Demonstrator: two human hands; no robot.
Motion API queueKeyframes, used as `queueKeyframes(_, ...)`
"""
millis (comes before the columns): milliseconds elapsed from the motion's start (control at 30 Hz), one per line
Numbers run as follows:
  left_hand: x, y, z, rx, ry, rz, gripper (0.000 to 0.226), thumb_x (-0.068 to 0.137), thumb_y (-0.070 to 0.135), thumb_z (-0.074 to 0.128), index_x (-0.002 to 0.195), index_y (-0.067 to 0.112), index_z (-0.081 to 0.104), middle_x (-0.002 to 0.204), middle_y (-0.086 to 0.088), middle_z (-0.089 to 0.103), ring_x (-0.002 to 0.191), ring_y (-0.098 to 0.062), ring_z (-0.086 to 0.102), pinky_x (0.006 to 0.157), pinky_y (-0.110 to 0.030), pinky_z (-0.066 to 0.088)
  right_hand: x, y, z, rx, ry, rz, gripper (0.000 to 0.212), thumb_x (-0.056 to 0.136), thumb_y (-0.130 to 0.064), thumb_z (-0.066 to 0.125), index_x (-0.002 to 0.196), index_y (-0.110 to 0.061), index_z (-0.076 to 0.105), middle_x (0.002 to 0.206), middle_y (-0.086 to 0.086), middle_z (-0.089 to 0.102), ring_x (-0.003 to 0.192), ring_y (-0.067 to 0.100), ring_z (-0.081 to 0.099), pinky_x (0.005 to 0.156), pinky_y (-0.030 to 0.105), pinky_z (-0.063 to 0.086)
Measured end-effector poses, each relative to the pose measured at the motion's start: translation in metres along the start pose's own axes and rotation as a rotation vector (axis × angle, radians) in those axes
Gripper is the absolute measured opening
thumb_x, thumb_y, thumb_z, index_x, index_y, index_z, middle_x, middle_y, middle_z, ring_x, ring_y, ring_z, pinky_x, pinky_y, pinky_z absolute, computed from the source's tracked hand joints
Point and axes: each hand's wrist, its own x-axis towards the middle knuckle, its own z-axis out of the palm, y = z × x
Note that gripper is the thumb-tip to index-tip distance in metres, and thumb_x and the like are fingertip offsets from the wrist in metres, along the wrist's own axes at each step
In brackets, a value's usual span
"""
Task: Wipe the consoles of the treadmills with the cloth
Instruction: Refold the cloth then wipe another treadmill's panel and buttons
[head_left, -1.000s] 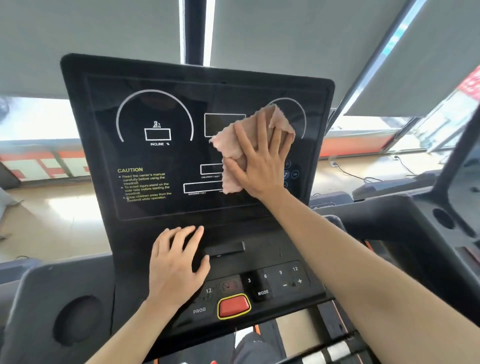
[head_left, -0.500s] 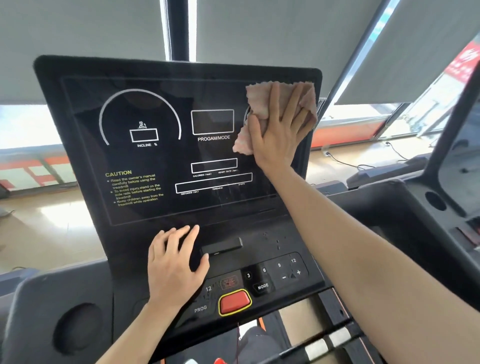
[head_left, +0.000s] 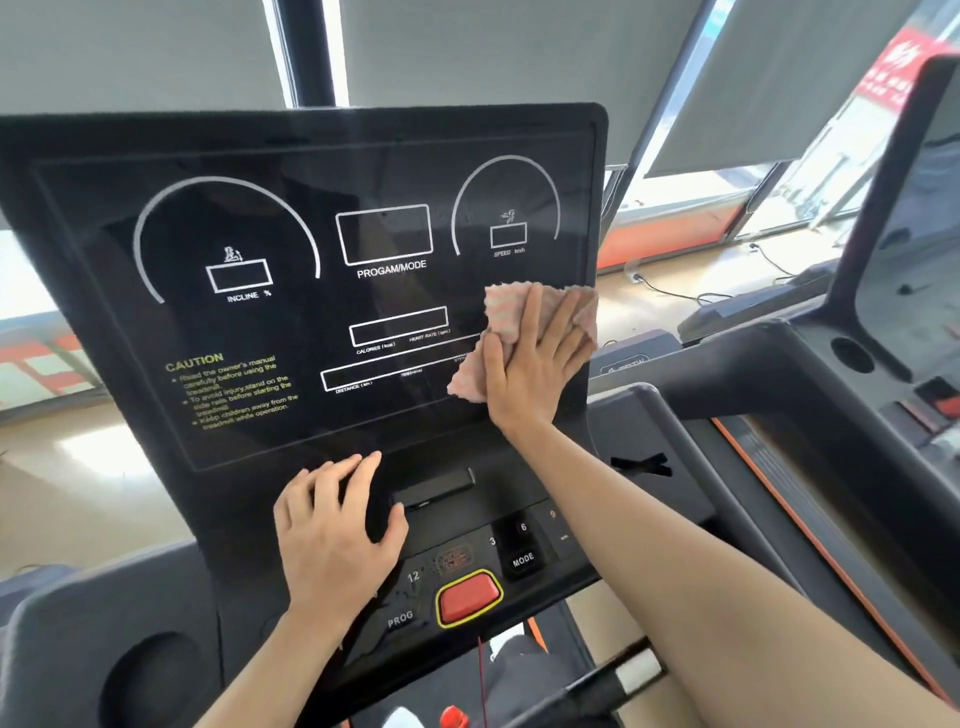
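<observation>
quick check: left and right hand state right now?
left hand: open, resting flat on the console, holding nothing.
right hand: open, straight fingers pressing the cloth against the console.

The right grip (head_left: 535, 364) lies flat, palm forward, fingers straight and slightly spread toward 1 o'clock. The bare right forearm (head_left: 675, 545) stretches back toward 5 o'clock. The left grip (head_left: 332, 545) rests palm down, fingers relaxed toward 12 o'clock, thumb out toward 3. The left forearm (head_left: 270, 670) runs to 7 o'clock.
</observation>
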Motion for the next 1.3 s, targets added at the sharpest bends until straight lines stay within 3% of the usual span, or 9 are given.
queueKeyframes(167, 0.0, 0.0, 0.001, 0.002, 0.002, 0.002, 0.053, 0.083, 0.041, 0.066, 0.129, 0.015, 0.069, 0.121, -0.009, 0.067, 0.114, -0.036, 0.055, 0.102, -0.053, 0.043, 0.039, -0.004, -0.02, 0.074, 0.016, 0.149, 0.073, 0.099, -0.066, 0.012, 0.162, -0.033, -0.006, 0.171, 0.013, -0.009, 0.156, 0.041, 0.004, 0.125, 0.061, 0.003)
queueKeyframes(267, 0.0, 0.001, 0.002, -0.005, -0.003, -0.011, 0.054, 0.084, 0.042, 0.065, 0.129, 0.014, 0.069, 0.121, -0.01, 0.067, 0.115, -0.036, 0.054, 0.103, -0.053, 0.042, 0.078, -0.002, -0.04, 0.141, 0.039, 0.054, 0.075, 0.1, -0.061, 0.014, 0.164, -0.024, 0.001, 0.172, 0.011, 0.0, 0.158, 0.03, 0.006, 0.128, 0.049, 0.007)
queueKeyframes(367, 0.0, 0.002, 0.002, -0.013, -0.004, -0.017, 0.054, 0.084, 0.043, 0.063, 0.128, 0.014, 0.07, 0.121, -0.011, 0.067, 0.115, -0.036, 0.054, 0.103, -0.054, 0.042, 0.122, 0.0, -0.062, 0.274, 0.028, -0.112, 0.073, 0.104, -0.055, 0.02, 0.164, -0.018, 0.002, 0.173, 0.006, 0.003, 0.159, 0.019, 0.001, 0.126, 0.021, -0.004)
queueKeyframes(500, 0.0, 0.003, 0.001, -0.02, -0.005, -0.022, 0.054, 0.083, 0.04, 0.065, 0.129, 0.013, 0.069, 0.121, -0.01, 0.067, 0.116, -0.036, 0.055, 0.105, -0.054, 0.041, 0.152, -0.004, -0.086, 0.315, 0.006, -0.267, 0.067, 0.11, -0.038, 0.031, 0.163, -0.007, 0.005, 0.172, 0.012, 0.005, 0.152, 0.009, 0.004, 0.096, -0.012, -0.002)
queueKeyframes(600, -0.001, 0.003, 0.001, -0.025, -0.003, -0.022, 0.054, 0.081, 0.038, 0.068, 0.129, 0.013, 0.069, 0.122, -0.01, 0.067, 0.116, -0.036, 0.054, 0.106, -0.054, 0.041, 0.14, 0.007, -0.083, 0.284, -0.011, -0.328, 0.066, 0.111, -0.034, 0.031, 0.162, -0.003, 0.004, 0.171, 0.015, 0.004, 0.154, 0.005, -0.001, 0.104, -0.007, 0.0)
queueKeyframes(700, -0.002, 0.003, 0.002, -0.033, -0.004, -0.026, 0.054, 0.081, 0.037, 0.069, 0.13, 0.013, 0.069, 0.123, -0.009, 0.066, 0.117, -0.036, 0.055, 0.108, -0.053, 0.04, 0.103, 0.041, -0.061, 0.138, -0.05, -0.349, 0.067, 0.11, -0.042, 0.021, 0.162, -0.006, -0.001, 0.172, 0.014, 0.0, 0.158, 0.016, -0.007, 0.127, 0.022, -0.001)
queueKeyframes(900, -0.001, 0.003, 0.003, -0.033, 0.011, -0.011, 0.054, 0.082, 0.036, 0.068, 0.13, 0.012, 0.068, 0.122, -0.011, 0.066, 0.116, -0.037, 0.056, 0.107, -0.053, 0.041, 0.006, 0.105, -0.021, 0.049, -0.295, -0.242, 0.072, 0.107, -0.05, 0.022, 0.162, -0.007, 0.002, 0.171, 0.017, 0.003, 0.159, 0.03, 0.001, 0.129, 0.047, 0.009)
queueKeyframes(1100, -0.004, 0.001, 0.003, -0.025, 0.0, -0.003, 0.054, 0.084, 0.034, 0.066, 0.133, 0.012, 0.066, 0.125, -0.012, 0.064, 0.119, -0.037, 0.055, 0.11, -0.053, 0.039, -0.044, 0.128, -0.001, -0.016, -0.41, -0.11, 0.074, 0.106, -0.052, 0.015, 0.157, -0.017, -0.027, 0.168, 0.009, -0.026, 0.155, 0.023, -0.025, 0.129, 0.047, -0.001)
queueKeyframes(1300, -0.003, -0.004, 0.003, -0.019, -0.007, 0.034, 0.055, 0.085, 0.032, 0.065, 0.137, 0.012, 0.064, 0.127, -0.012, 0.064, 0.122, -0.037, 0.055, 0.112, -0.053, 0.039, -0.066, 0.11, -0.013, 0.047, -0.437, -0.094, 0.073, 0.109, -0.044, 0.028, 0.158, -0.03, -0.024, 0.166, 0.005, -0.033, 0.153, 0.025, -0.031, 0.125, 0.044, -0.013)
